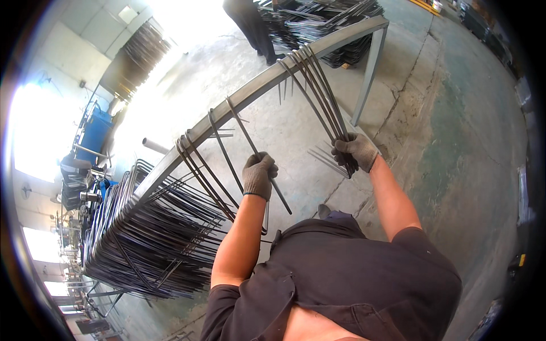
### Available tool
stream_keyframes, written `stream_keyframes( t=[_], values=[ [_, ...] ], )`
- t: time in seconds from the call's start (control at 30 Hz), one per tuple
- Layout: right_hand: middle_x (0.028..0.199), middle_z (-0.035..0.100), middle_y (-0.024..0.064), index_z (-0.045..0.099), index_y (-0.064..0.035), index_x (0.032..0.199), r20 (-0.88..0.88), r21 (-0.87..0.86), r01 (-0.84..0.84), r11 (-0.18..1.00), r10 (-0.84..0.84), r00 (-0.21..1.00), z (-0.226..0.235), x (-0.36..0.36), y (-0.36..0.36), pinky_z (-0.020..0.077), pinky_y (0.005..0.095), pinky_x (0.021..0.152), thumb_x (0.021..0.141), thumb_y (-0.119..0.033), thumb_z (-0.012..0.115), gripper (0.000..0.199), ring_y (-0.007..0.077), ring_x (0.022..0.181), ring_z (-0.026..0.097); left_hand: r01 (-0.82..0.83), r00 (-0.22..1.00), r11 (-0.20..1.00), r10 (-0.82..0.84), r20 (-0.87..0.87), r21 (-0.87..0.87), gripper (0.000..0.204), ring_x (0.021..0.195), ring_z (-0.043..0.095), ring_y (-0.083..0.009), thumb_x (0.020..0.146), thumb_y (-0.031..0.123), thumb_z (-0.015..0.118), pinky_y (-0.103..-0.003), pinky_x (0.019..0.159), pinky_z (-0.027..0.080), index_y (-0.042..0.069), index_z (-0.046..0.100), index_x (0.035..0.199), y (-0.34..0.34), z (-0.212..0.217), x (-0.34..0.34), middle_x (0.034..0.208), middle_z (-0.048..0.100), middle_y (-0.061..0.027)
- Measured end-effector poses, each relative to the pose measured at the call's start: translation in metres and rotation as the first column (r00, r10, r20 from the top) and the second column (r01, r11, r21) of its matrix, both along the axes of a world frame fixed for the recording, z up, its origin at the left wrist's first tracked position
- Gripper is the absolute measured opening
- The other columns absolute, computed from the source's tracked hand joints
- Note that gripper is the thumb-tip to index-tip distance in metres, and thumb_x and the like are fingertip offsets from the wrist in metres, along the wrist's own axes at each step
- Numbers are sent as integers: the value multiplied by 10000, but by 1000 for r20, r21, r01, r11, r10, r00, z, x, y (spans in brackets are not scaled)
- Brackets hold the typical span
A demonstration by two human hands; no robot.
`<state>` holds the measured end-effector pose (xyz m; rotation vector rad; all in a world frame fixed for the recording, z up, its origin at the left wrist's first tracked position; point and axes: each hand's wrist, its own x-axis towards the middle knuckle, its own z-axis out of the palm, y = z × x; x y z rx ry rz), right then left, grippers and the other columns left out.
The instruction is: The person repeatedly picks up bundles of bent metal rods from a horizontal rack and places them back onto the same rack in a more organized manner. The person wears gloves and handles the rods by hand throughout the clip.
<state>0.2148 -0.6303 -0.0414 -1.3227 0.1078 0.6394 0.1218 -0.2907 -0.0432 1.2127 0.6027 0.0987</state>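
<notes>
A square metal rail (pixel 250 92) runs slantwise across the view, with hooked dark metal rods hung over it. My left hand (pixel 259 175), in a grey-brown knit glove, is closed round one bent metal rod (pixel 243 132) below the rail; the rod's free end sticks out under the fist. Farther right, my right hand (pixel 357 151), gloved alike, grips the lower part of a bundle of several bent metal rods (pixel 319 94) whose tops hook over the rail. A few other hooked rods (pixel 203 177) hang left of my left hand, untouched.
Many bent rods (pixel 151 244) hang packed at the rail's left end. The rail's leg (pixel 371 77) stands at the far right. Behind the rail are a pile of bent metal pieces (pixel 324 25) and a person's legs (pixel 253 28). Blue equipment (pixel 95 133) is at the left.
</notes>
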Motion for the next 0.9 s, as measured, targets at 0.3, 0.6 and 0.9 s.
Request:
stream_keyframes(
  t=[0.3,0.6,0.9],
  values=[
    [1030,802,149,713,35,1281,23,150,79,985,-83,996,-25,-5,-22,670,420,752,1019,-368,876,508,267,835,796,36,998,998,-38,-47,-42,217,777,711,-236,1079,110,742,-374,703,582,1,668,1251,-4,0,-7,974,721,-110],
    [1027,806,125,736,39,1285,35,14,79,997,-79,996,-25,-5,-46,628,363,814,996,-298,905,475,224,907,786,96,990,995,-91,-105,39,316,834,746,-244,1064,161,758,-392,787,628,-7,681,1320,-11,13,-19,1036,754,-114],
    [1069,752,38,741,-39,1221,854,-6,619,785,-318,412,31,-69,59,578,309,898,1037,-241,864,299,136,973,693,78,997,906,-67,-40,416,457,969,753,-218,1066,156,750,-366,872,628,-95,654,1435,-7,37,-63,1117,772,-136]
  ],
)
